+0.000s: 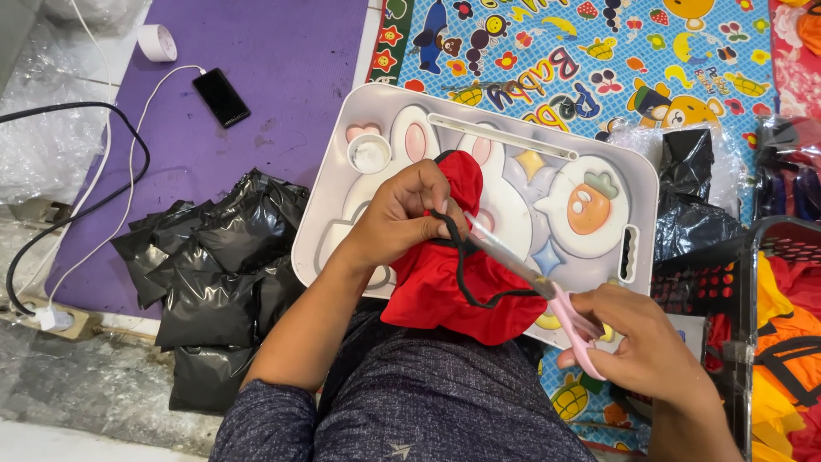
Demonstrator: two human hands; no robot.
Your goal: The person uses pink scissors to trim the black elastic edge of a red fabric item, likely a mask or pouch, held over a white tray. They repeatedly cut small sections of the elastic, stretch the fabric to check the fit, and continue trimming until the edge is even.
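The left hand is closed on a red cloth piece, pinching it together with a black cord that runs from the fingers down over the cloth in a loop. The cloth lies partly on a white lap tray with a rabbit and a carrot drawn on it, and its lower edge hangs over the person's lap, which is covered by dark grey fabric.

The right hand is wrapped around the pink handles of a pair of scissors. The blades point up and to the left, and their tip is just beside the left fingers, at the cord (I cannot tell if the blades are open or closed, they look blurred).

A small round white container sits in a hollow of the tray, near the left hand.

On the left of the tray there is a pile of black plastic bags, lying at the edge of a purple mat. On this mat lie a black phone with a white cable and a roll of white tape. At the right side stands a dark basket with orange and yellow cloth inside. Under the tray a colourful children's mat is spread.
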